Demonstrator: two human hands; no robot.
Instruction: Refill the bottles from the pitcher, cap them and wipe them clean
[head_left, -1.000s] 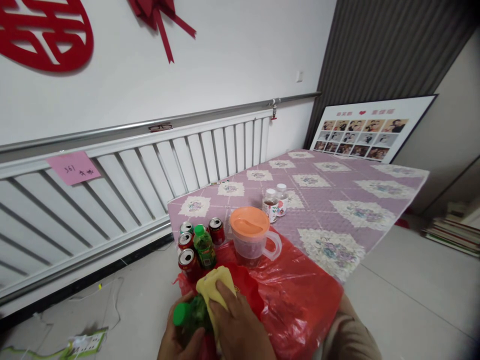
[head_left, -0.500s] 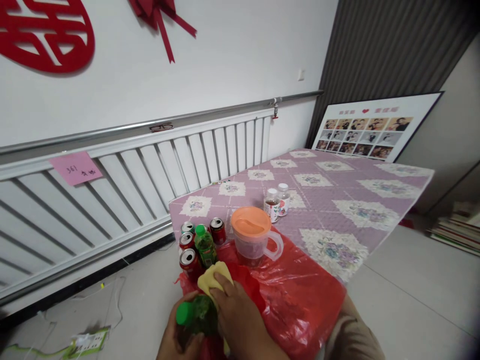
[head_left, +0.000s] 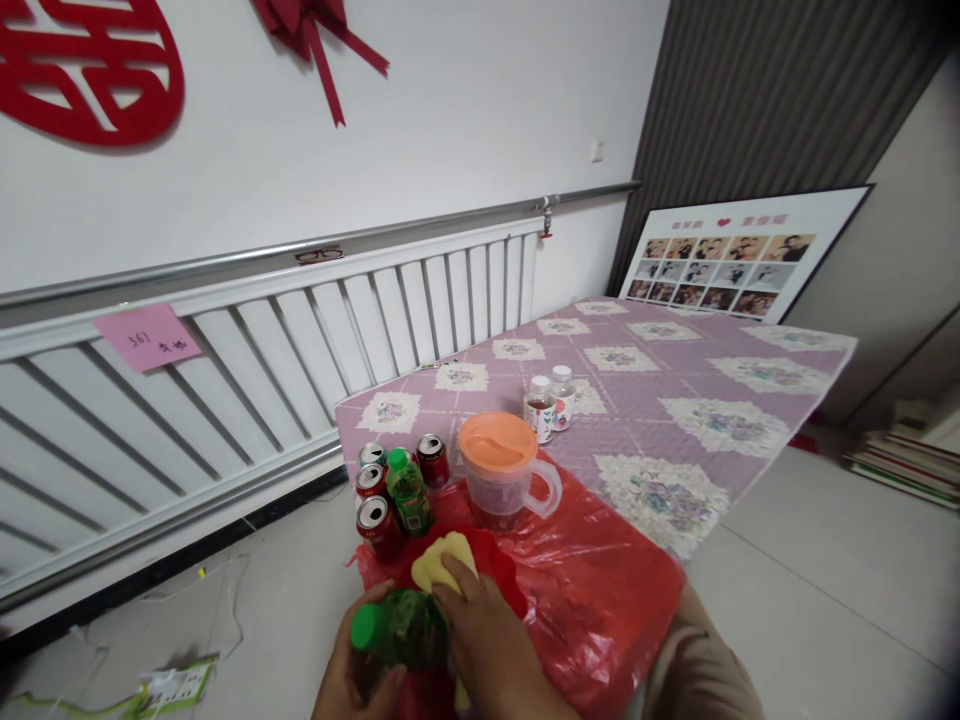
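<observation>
Tilted on its side, a green bottle (head_left: 409,628) with a green cap is gripped by my left hand (head_left: 352,665) near the cap end. My right hand (head_left: 487,635) presses a yellow cloth (head_left: 450,562) against the bottle's other end, its fingers closed on the cloth. Beneath both hands lies red plastic (head_left: 600,590), with a red dish (head_left: 499,570) partly hidden behind the cloth. A second green bottle (head_left: 409,495) stands upright beside several cans (head_left: 377,525). To their right is a clear pitcher (head_left: 495,490) with an orange lid.
Two small white-capped jars (head_left: 540,412) stand behind the pitcher on the patterned tablecloth (head_left: 637,400). A white radiator (head_left: 390,320) runs along the wall at the left. A power strip (head_left: 176,688) lies on the floor, lower left.
My right hand and the yellow cloth have shifted slightly to the right along the held bottle. My left hand keeps its hold. The whole view has moved a little.
</observation>
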